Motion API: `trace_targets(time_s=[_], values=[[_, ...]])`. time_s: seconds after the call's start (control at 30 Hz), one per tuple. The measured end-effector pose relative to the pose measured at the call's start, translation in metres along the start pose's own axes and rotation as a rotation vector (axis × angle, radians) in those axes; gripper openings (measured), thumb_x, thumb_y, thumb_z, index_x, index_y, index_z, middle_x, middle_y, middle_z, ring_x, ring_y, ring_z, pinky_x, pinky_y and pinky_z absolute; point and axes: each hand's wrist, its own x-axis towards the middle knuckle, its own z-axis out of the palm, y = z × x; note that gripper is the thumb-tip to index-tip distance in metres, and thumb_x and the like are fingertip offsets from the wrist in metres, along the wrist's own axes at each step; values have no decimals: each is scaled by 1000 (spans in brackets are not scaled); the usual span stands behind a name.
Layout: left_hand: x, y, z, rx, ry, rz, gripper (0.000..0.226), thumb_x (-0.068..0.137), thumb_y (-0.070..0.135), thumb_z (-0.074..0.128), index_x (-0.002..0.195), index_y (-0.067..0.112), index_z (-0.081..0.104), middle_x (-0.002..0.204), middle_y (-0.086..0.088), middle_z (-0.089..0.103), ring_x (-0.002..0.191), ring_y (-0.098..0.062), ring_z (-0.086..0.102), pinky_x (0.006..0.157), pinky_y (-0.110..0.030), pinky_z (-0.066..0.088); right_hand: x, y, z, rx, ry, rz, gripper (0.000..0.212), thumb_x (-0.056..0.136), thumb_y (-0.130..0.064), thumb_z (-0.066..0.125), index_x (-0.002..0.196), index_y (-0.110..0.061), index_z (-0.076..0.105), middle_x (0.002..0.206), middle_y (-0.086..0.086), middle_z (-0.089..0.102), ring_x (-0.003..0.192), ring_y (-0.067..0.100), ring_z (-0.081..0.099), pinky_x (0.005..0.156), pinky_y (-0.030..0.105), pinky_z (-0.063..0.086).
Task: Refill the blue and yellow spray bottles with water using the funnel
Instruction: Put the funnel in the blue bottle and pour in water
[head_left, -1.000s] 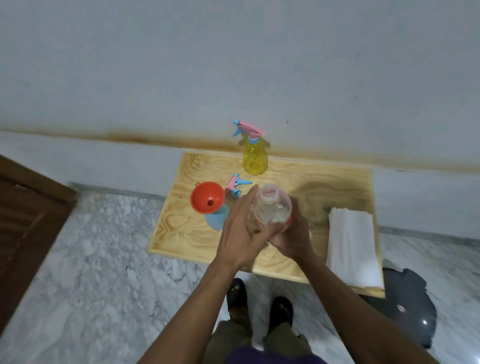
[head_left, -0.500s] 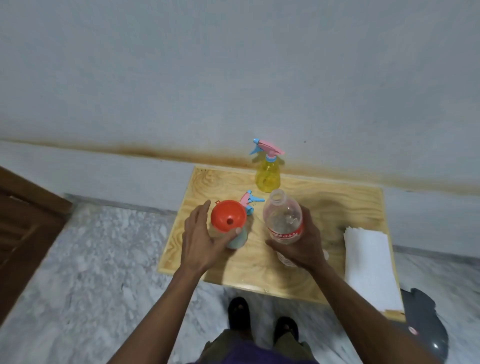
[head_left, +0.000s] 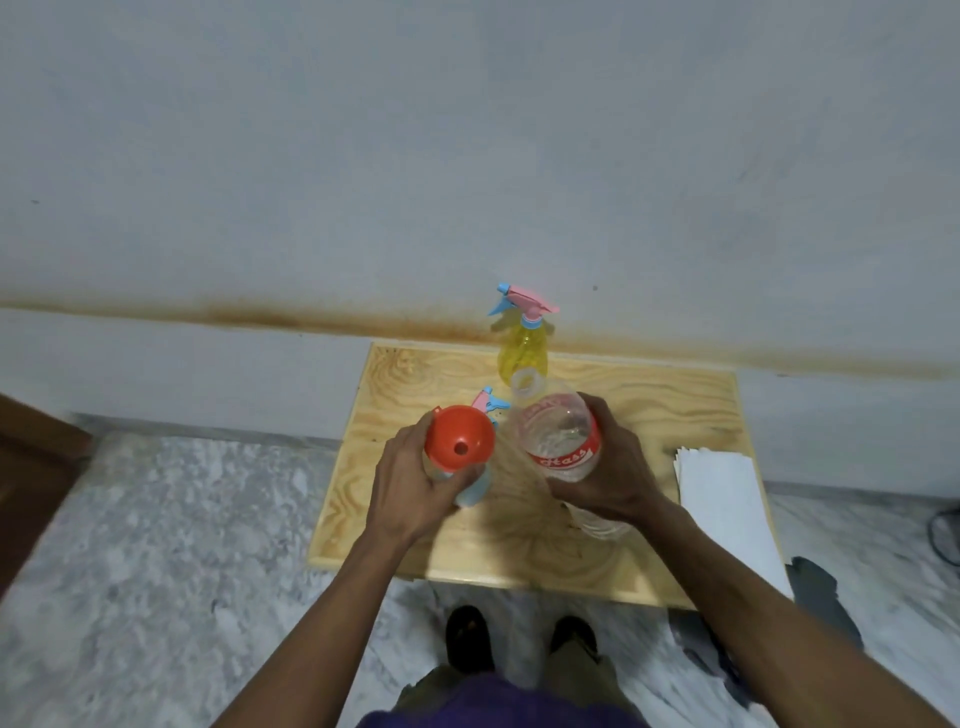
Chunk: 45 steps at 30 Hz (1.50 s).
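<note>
An orange funnel sits in the neck of the pale blue spray bottle, which stands on the wooden table. My left hand is wrapped around that bottle just below the funnel. My right hand grips a clear, uncapped water bottle with a red label, held up to the right of the funnel with its open mouth pointing away from me. The blue bottle's pink and blue spray head lies on the table behind the funnel. The yellow spray bottle stands at the table's far edge with its spray head on.
A stack of white paper towels lies on the table's right side. The table stands against a grey wall. The floor is marble, with a dark object at the lower right and a wooden door at the left. My feet are just before the table.
My left hand let go of the water bottle, moved left and closed around the blue bottle under the funnel. My right hand has lifted the water bottle closer to the funnel.
</note>
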Motion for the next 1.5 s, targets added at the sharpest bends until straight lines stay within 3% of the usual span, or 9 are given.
trace_targets(time_s=[0.17,0.27,0.43,0.67,1.0,1.5], values=[[1,7,-3,14,-8,5,91,73,48,85,148,16,45,126,-7,63,118,-24,56,93,-31,41,15,-22,-30,-151,-152,-97,95,54,-32,90,134,-24,39,106,-6,69,84,15,71,71,31,59],[3,7,-4,30,-11,11,90,72,48,86,146,15,48,122,-7,64,114,-23,58,93,-32,45,28,-29,-41,-257,-267,-146,93,53,-33,85,134,-23,39,106,-7,68,81,16,67,68,26,56],[4,9,-5,53,-12,43,84,71,45,87,140,13,54,113,-7,66,103,-23,62,86,-30,45,39,-25,-45,-476,-430,-132,96,50,-36,82,133,-26,34,107,2,68,84,26,65,70,40,58],[7,1,-7,73,-52,31,95,69,53,84,148,16,47,121,-6,64,111,-22,60,95,-35,48,50,-27,-50,-657,-581,-72,98,53,-37,87,132,-31,30,109,6,63,88,28,60,77,44,57],[8,-3,-6,57,-60,38,95,72,51,84,150,17,43,123,-6,62,114,-22,58,98,-35,46,53,-35,-51,-760,-631,5,95,57,-34,86,133,-34,29,109,4,60,88,25,55,71,36,52],[6,-8,-5,41,-67,48,95,75,53,82,153,22,38,127,-5,61,118,-23,56,102,-41,47,55,-48,-51,-898,-651,44,96,60,-33,86,134,-34,27,107,5,57,86,24,52,67,33,45]])
